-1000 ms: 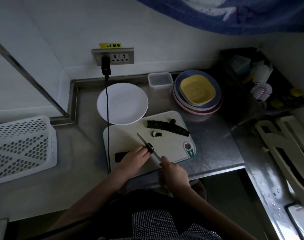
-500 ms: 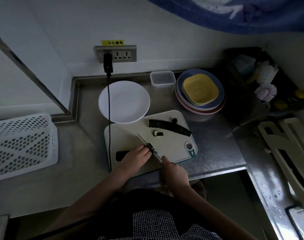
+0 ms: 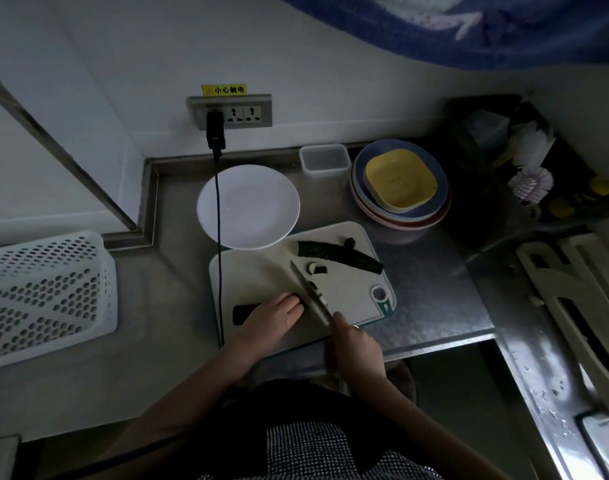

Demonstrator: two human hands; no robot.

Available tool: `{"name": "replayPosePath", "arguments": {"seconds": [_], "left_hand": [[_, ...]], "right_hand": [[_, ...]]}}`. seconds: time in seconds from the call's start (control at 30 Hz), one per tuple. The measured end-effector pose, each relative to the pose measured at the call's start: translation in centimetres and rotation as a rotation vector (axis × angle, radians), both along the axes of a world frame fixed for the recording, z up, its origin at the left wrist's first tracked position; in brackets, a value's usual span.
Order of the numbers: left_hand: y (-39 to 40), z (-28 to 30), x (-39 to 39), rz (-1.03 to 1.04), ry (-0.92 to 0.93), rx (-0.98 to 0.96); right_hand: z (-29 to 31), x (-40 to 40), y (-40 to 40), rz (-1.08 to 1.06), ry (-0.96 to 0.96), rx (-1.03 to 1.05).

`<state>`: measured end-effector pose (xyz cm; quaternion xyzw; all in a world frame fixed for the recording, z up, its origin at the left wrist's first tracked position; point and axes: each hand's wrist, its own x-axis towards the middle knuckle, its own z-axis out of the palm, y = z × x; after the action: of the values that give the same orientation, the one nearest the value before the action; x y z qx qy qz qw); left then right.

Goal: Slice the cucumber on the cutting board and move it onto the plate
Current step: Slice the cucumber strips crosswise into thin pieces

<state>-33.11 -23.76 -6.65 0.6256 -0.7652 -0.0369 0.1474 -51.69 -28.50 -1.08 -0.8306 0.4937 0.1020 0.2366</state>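
Note:
A white cutting board (image 3: 261,271) lies on the steel counter. My left hand (image 3: 273,315) holds down a dark cucumber piece (image 3: 245,312) near the board's front left. My right hand (image 3: 356,348) grips the handle of a knife (image 3: 310,292) whose blade lies against the cucumber's cut end, beside my left fingertips. Cut slices (image 3: 318,294) lie right of the blade, and another (image 3: 317,268) sits further back. A long cucumber half (image 3: 337,255) lies at the board's back right. The white plate (image 3: 249,206) stands bare behind the board.
A black cable (image 3: 219,237) hangs from the wall socket across the plate's left side and the board's left edge. A clear box (image 3: 324,160) and stacked coloured bowls (image 3: 400,185) stand at the back right. A white perforated basket (image 3: 43,292) sits at left. A dish rack is on the right.
The knife and both hands stay at the same cutting spot on the cucumber; slices gather right of the blade. The view has shifted slightly.

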Motion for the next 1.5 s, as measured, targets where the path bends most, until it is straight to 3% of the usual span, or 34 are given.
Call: {"name": "replayPosePath", "arguments": {"seconds": [0.17, 0.87, 1.5], "left_hand": [[0.1, 0.2, 0.0, -0.011, 0.022, 0.022], [0.3, -0.2, 0.1, 0.016, 0.012, 0.019], [0.3, -0.3, 0.2, 0.005, 0.024, 0.013]], "right_hand": [[0.6, -0.4, 0.4, 0.006, -0.070, -0.028], [-0.1, -0.4, 0.3, 0.228, 0.080, -0.069], [-0.9, 0.0, 0.1, 0.213, 0.066, -0.055]]}}
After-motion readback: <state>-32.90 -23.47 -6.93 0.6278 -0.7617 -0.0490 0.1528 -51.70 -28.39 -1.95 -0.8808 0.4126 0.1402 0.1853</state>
